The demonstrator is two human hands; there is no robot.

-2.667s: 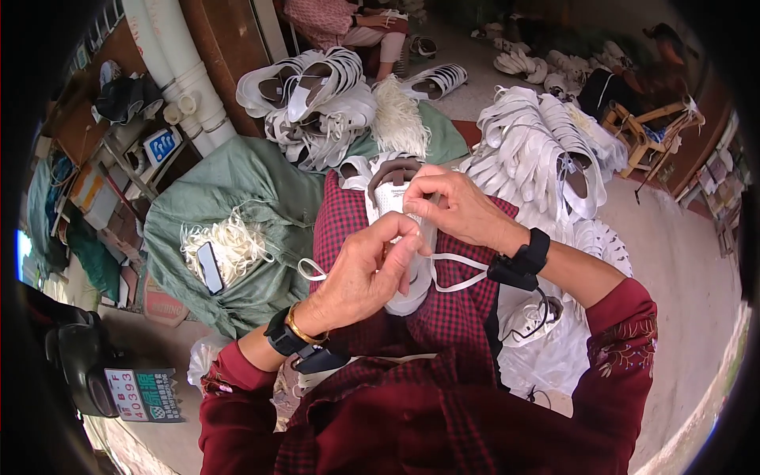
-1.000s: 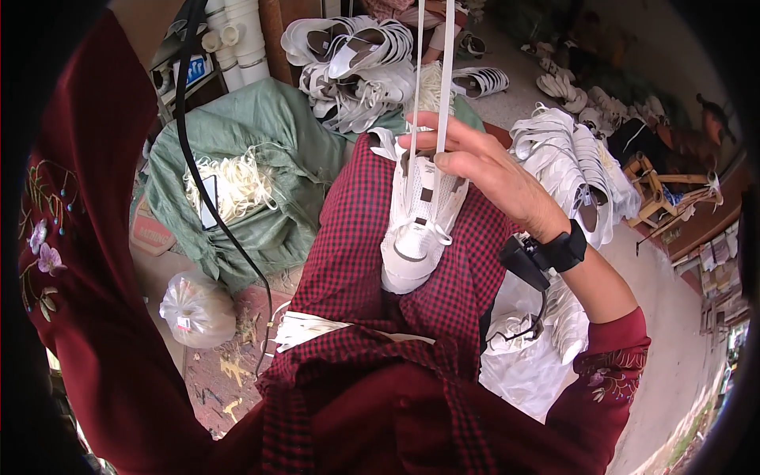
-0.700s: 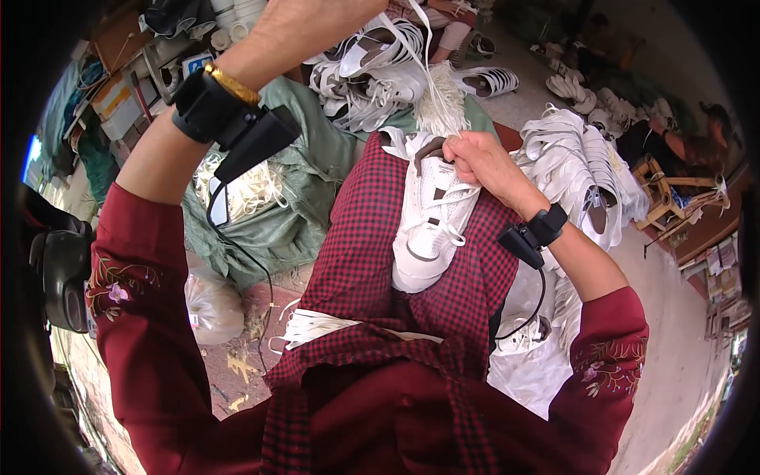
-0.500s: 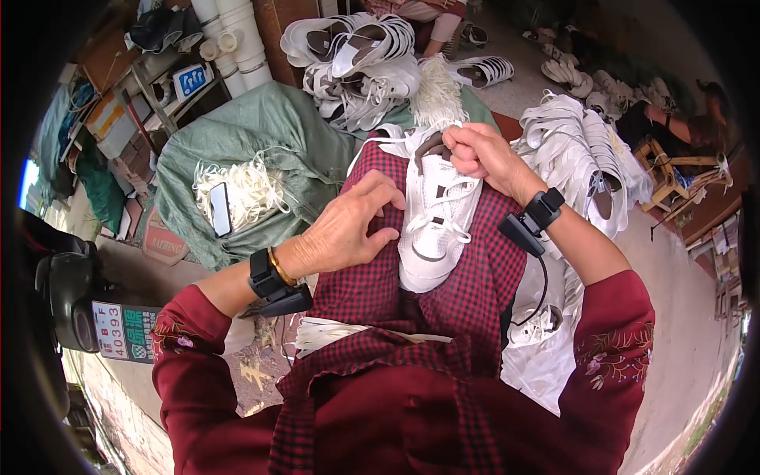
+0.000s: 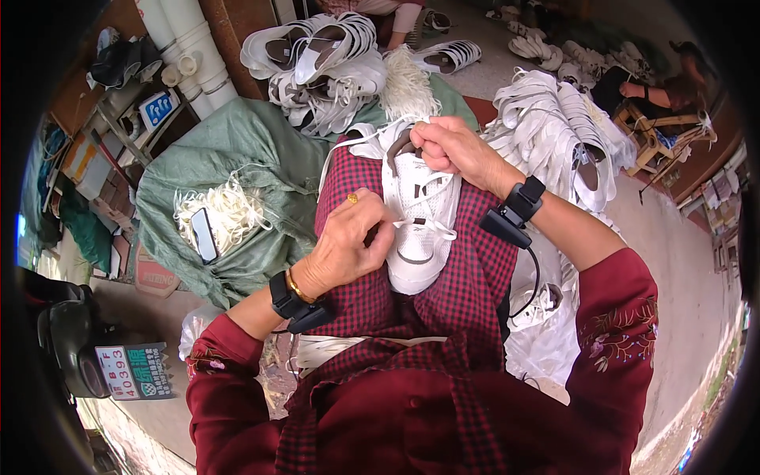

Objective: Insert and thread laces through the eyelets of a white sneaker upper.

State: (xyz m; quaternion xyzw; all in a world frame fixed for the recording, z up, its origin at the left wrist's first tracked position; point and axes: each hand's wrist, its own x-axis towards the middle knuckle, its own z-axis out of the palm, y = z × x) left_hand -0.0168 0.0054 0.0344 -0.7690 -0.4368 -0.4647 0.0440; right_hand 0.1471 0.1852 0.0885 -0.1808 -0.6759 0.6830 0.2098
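A white sneaker (image 5: 413,245) with a dark lining lies on my checked apron (image 5: 348,285), toe toward me. White shoelace (image 5: 434,231) crosses its tongue in loose loops. My right hand (image 5: 453,150) is closed at the ankle opening, pinching the lace there; the fingertips are partly hidden. On the sneaker's left side, my left hand (image 5: 352,241) is curled, thumb and forefinger pinched together where a strand of lace meets them. Just beyond the sneaker's left edge lies another white shoe piece (image 5: 366,141), partly covered.
Stacked white shoes (image 5: 328,59) and a bundle of laces (image 5: 408,87) stand ahead. More white uppers (image 5: 554,134) are piled right. Left, a green sack (image 5: 237,142) bears tangled laces (image 5: 237,210) and a phone (image 5: 203,236). Another person's hand (image 5: 396,39) shows at the top.
My left thumb and forefinger have closed at the sneaker's lace, from a more spread pose. My right hand keeps its grip at the ankle opening. The whole view has shifted slightly.
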